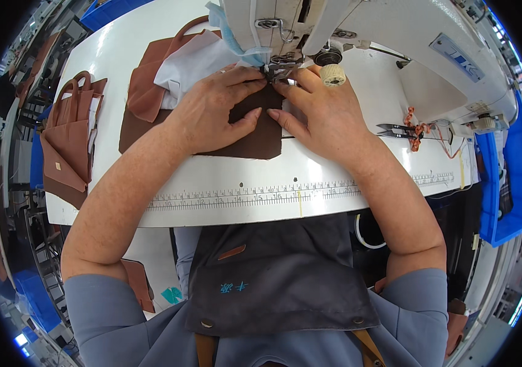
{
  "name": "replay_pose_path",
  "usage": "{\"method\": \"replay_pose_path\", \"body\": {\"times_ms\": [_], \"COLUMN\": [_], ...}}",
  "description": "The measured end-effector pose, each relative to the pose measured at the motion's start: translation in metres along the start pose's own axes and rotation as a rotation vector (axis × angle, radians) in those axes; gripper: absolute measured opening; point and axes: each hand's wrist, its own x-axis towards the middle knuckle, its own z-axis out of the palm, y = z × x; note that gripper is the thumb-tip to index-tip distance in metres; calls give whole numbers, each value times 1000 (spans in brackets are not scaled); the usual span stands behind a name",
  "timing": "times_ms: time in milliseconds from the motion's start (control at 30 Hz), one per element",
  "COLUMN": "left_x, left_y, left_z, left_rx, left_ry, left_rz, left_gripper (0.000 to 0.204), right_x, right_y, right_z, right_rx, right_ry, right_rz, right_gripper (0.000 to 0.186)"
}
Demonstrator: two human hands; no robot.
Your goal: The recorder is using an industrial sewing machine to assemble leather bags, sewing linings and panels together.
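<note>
Apron (282, 296) bears blue lettering (234, 287); hands (209, 110) (329, 116) touch brown fabric (258, 139).

The left head-worn fisheye camera looked steeply down and slightly forward from above the wearer's apron (279, 300), upright and unmirrored. It faced the desk (328, 171) at close range, with the left hand (212, 110) and right hand (328, 113) above centre; straight edges bowed outward peripherally.

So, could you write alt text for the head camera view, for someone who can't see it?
A person's left hand and right hand rest on dark brown material at a white sewing machine; scissors lie right, reddish-brown pieces left.
</note>
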Motion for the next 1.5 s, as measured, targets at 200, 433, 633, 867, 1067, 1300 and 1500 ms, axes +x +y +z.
{"method": "replay_pose_path", "body": {"times_ms": [200,433,633,867,1067,1300,1500], "left_x": [12,18,10,18,10,-12,-42], "left_y": [-31,-1,-14,-37,-17,62,115], "left_z": [-19,-15,-3,-5,-3,2,-29], "left_rx": [22,221,9,-59,129,529,553], "left_ry": [-118,-135,2,-5,3,-57,-301], "left_rz": [147,41,-58,-47,-147,-310,-196], "left_gripper": [40,49,61,57,66,99,81], "right_x": [-3,-1,-1,-2,-1,0,0], "right_y": [3,3,3,1,3,-2,-24], "right_z": [-3,-3,-1,-1,-4,-4,-11], "right_rx": [0,50,88,71,100,171,281], "right_ry": [-11,-26,-19,-65,4,-18,-147], "right_rz": [-27,-7,-7,35,-13,-41,-327], "right_gripper": [32,26,27,28,22,21,35]}}
